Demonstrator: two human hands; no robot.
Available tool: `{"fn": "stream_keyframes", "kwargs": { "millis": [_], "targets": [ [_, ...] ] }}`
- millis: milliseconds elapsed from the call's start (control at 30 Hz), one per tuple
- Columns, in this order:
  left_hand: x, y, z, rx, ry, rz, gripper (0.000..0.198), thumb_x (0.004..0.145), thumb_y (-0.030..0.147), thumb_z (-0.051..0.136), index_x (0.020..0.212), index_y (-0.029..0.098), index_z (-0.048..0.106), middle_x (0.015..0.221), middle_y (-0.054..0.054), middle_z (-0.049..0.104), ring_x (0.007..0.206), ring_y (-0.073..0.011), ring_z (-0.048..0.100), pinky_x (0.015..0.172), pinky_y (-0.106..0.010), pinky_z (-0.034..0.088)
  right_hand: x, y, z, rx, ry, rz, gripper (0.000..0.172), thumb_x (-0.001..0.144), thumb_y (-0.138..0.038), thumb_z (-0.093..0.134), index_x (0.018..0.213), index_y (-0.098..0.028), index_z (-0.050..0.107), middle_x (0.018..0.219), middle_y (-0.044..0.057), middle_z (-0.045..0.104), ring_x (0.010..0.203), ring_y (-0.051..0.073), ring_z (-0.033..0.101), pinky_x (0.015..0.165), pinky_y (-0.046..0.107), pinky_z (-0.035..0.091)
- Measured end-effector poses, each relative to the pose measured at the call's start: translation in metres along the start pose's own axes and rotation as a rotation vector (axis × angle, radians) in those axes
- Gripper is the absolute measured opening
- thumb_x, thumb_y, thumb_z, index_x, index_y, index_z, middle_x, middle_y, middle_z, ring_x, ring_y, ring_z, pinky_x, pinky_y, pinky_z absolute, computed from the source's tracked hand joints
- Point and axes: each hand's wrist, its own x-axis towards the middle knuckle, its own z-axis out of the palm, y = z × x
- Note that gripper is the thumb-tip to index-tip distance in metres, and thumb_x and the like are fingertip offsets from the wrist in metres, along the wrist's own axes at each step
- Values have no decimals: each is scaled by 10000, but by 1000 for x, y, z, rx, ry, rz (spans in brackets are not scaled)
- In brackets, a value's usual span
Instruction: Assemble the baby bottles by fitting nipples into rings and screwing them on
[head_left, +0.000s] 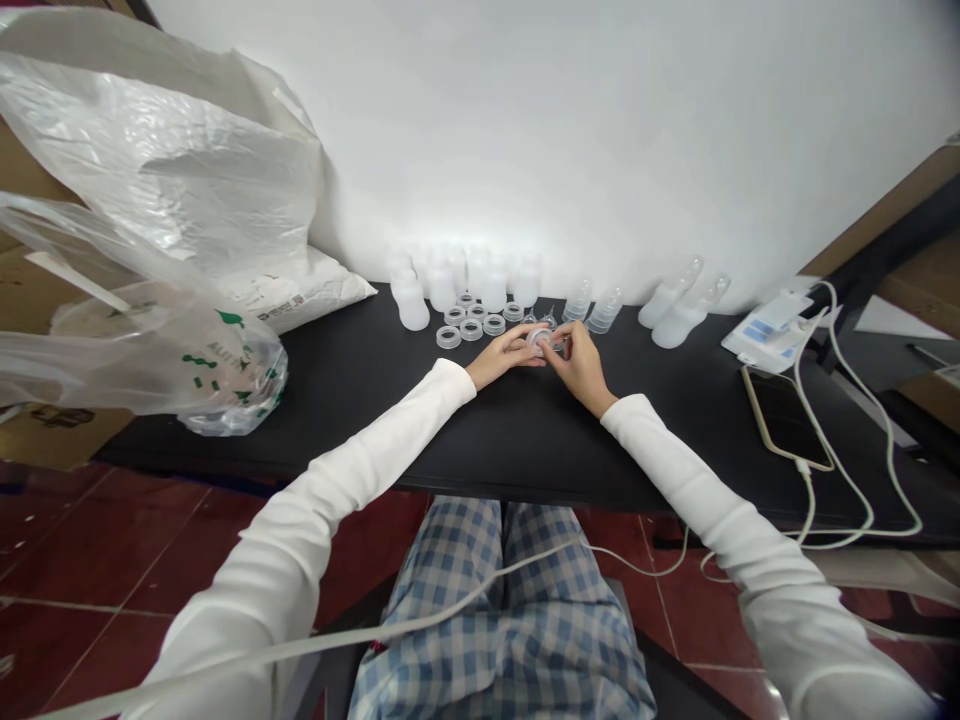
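Both hands meet over the black table around one translucent bottle ring. My left hand grips it from the left, fingers closed on its side. On the other side, my right hand pinches the same ring between thumb and fingers. Whether a nipple sits in the ring is hidden by the fingers. Just beyond them lie clear nipples. Several loose rings are laid out to the left. Frosted baby bottles stand behind the rings, against the wall.
Clear caps stand right of the hands. Two bottles with tops lean at the wall. Farther right are a phone, a white power strip and cables. Plastic bags crowd the left. A cable crosses my lap.
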Motion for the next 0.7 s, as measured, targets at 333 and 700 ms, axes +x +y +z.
{"fn": "stream_keyframes", "kwargs": {
  "millis": [333, 700],
  "targets": [
    [6, -16, -4, 75, 119, 25, 631, 812, 289, 802, 1356, 154, 512, 972, -69, 762, 907, -195, 757, 909, -394, 622, -4, -2, 4, 186, -215, 72, 388, 951, -453, 588, 1223, -240, 410, 840, -13, 550, 550, 120, 465, 550, 300, 412],
    [3, -12, 2, 67, 128, -8, 475, 812, 230, 793, 1129, 171, 445, 840, -4, 737, 747, -146, 741, 781, -325, 600, -2, -5, 4, 286, -295, 173, 292, 925, -453, 594, 1090, -237, 486, 741, -42, 508, 578, 127, 447, 568, 283, 389]
  ]
}}
